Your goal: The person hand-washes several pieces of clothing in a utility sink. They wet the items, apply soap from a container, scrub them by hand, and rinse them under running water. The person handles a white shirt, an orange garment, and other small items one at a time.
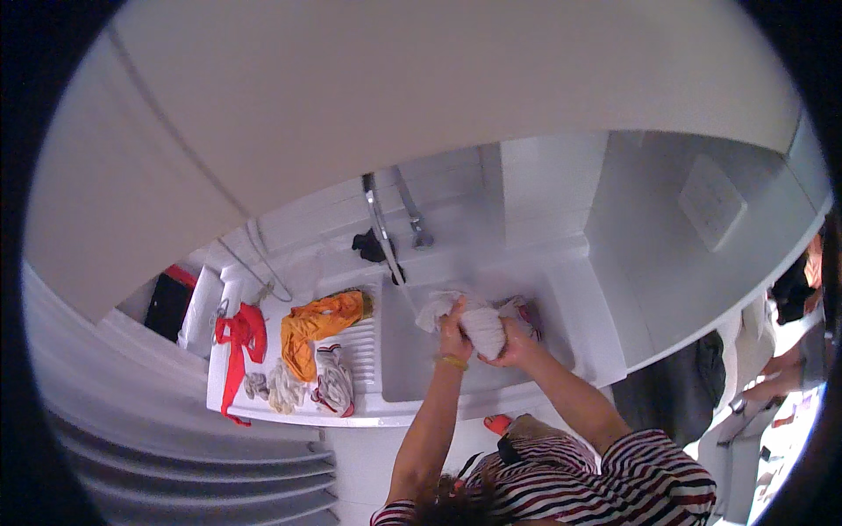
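Observation:
Both of my hands are over the basin of a white laundry sink [473,389]. A bunched white cloth [483,331] is gripped between them. My left hand [454,332] holds its left side, with a yellow band on the wrist. From the right and below, my right hand [512,345] cups the same cloth. More white fabric [434,310] hangs just left of my left hand, close to the faucet [385,230]. Behind my right hand lies a white cloth with dark red trim [526,312], partly hidden.
On the ribbed drainboard [364,352] and ledge left of the basin lie an orange garment [316,322], a red strap-like cloth [240,338], a white garment with striped trim [334,381] and small pale cloths [284,388]. A black cloth [370,246] sits behind the faucet. A cabinet [460,79] overhangs the sink.

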`<state>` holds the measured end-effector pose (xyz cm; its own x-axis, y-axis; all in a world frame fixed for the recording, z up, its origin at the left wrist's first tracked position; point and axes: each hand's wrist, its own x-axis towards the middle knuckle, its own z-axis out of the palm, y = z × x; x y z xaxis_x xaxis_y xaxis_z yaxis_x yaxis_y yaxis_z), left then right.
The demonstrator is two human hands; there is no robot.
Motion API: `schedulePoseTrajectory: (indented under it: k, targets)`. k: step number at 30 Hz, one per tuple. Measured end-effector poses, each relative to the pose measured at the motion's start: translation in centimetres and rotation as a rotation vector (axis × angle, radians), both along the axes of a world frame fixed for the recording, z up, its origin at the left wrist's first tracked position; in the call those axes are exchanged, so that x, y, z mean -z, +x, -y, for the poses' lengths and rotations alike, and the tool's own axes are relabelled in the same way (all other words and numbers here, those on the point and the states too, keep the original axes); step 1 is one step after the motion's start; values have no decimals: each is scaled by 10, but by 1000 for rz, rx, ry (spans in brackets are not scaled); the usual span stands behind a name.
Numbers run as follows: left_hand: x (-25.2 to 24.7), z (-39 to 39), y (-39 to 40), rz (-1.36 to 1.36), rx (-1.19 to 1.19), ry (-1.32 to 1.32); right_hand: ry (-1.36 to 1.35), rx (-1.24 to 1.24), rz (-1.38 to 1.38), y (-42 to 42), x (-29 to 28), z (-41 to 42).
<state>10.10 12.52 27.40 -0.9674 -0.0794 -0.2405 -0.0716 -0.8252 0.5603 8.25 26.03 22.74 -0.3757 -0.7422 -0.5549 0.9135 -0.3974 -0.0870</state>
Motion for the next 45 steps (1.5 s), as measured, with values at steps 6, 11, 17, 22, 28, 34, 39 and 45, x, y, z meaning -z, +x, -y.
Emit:
schedulePoseTrajectory:
  k: [6, 11, 17, 22, 28, 34, 39, 45]
  targets:
    - [-6, -41, 5, -9, -23, 320, -92, 543, -267, 18, -7, 16]
    - [-7, -46, 36, -173, 44, 629, -84, 720, -428, -19, 36, 11]
    - [46, 7, 53, 154, 243, 459, 195, 194, -542, -14, -5, 26]
    - [-28, -18, 54, 275, 260, -318, 764, -19, -915, -50, -28, 22]
    - [-3, -34, 28, 450, 16, -1191, 928, -527, -1187, -69, -57, 47]
    - [-14, -46, 26, 431, 46, -1070, 1511, -751, -1588, -77, -50, 49]
    - [18, -60, 23, 380, -291, -1184, 1238, -824, -1304, -67, -53, 46]
    - [20, -12, 25, 80, 381, 56, 469, -309, -609, -73, -82, -6]
